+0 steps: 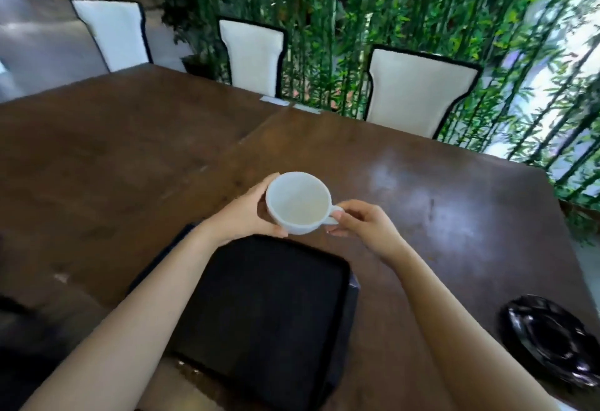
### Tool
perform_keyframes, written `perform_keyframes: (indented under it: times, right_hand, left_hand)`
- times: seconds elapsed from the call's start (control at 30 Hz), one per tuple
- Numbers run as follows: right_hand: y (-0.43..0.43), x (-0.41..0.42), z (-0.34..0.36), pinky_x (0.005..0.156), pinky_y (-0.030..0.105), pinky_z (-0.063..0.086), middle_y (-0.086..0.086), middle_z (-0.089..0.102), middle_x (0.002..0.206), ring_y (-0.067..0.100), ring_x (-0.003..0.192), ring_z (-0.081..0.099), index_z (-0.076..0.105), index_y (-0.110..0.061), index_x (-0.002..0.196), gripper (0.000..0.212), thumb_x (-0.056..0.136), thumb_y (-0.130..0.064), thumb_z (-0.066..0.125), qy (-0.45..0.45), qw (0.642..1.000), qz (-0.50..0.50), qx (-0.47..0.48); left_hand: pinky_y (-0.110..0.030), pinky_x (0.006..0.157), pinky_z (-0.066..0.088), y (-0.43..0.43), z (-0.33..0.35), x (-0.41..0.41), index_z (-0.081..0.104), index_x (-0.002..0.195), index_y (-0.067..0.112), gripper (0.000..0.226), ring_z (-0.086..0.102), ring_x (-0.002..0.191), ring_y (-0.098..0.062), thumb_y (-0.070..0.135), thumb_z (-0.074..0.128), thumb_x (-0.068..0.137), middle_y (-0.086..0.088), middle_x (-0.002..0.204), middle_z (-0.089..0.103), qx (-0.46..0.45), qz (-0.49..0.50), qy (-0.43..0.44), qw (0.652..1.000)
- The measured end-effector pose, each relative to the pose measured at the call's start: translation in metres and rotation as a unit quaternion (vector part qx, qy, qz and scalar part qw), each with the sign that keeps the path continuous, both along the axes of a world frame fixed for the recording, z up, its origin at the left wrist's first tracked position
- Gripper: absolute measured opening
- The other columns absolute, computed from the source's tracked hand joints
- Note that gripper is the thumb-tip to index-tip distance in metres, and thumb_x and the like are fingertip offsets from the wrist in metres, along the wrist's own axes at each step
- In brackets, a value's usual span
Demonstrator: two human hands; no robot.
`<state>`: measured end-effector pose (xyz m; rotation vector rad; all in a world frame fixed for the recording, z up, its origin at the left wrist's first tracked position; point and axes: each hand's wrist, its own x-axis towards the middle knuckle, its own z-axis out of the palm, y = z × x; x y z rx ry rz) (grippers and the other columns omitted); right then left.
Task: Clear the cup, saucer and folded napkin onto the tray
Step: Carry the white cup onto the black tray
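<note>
Above the far edge of the tray (266, 306): one white cup (298, 203), empty, upright, held off the tabletop (438, 190). Left hand (246, 212) wrapped around the cup's left wall; right hand (360, 222) pinching its handle. Tray black, square, bare, near centre. Black glossy object (548, 336), near right, identity unclear. Three white chairs (418, 89) along the far side, bamboo (373, 5) behind.

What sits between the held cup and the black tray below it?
Nothing: in the head view the cup, held by both hands, hangs over the tray's far edge, and the tray is bare.
</note>
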<state>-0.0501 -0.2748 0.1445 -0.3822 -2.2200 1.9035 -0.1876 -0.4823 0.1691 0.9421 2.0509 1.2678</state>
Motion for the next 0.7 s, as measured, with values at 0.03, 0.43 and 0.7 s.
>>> perform_keyframes:
  times: [0.03, 0.43, 0.7]
  right_hand:
    - [-0.014, -0.011, -0.005, 0.081, 0.033, 0.058, 0.013, 0.070, 0.094, 0.020, 0.081, 0.071, 0.068, -0.010, 0.094, 0.012, 0.092, -0.014, 0.057, -0.003, 1.000, -0.002, -0.009]
    - [-0.112, -0.094, -0.094, 0.086, 0.037, 0.058, 0.012, 0.072, 0.098, 0.024, 0.092, 0.070, 0.067, -0.013, 0.101, 0.016, 0.092, -0.022, 0.056, -0.080, 0.996, -0.021, -0.043]
    - [-0.123, -0.115, -0.136, 0.080, 0.031, 0.059, 0.010, 0.071, 0.097, 0.019, 0.088, 0.071, 0.065, -0.016, 0.097, 0.014, 0.090, -0.026, 0.059, -0.133, 0.987, -0.050, -0.072]
  left_hand:
    - [-0.036, 0.108, 0.036, -0.015, -0.005, -0.008, 0.028, 0.141, 0.034, 0.099, 0.039, 0.131, -0.010, 0.010, 0.084, 0.063, 0.010, 0.142, 0.040, 0.002, 0.021, -0.022, 1.000]
    - [-0.038, 0.110, 0.035, -0.100, -0.100, -0.065, 0.039, 0.136, 0.030, 0.084, 0.041, 0.130, -0.014, -0.002, 0.075, 0.067, 0.005, 0.141, 0.042, 0.023, 0.108, -0.099, 0.989]
    - [-0.031, 0.106, 0.038, -0.102, -0.146, -0.082, 0.034, 0.140, 0.026, 0.089, 0.040, 0.132, -0.016, -0.004, 0.076, 0.067, 0.002, 0.143, 0.041, 0.029, 0.132, -0.142, 0.981]
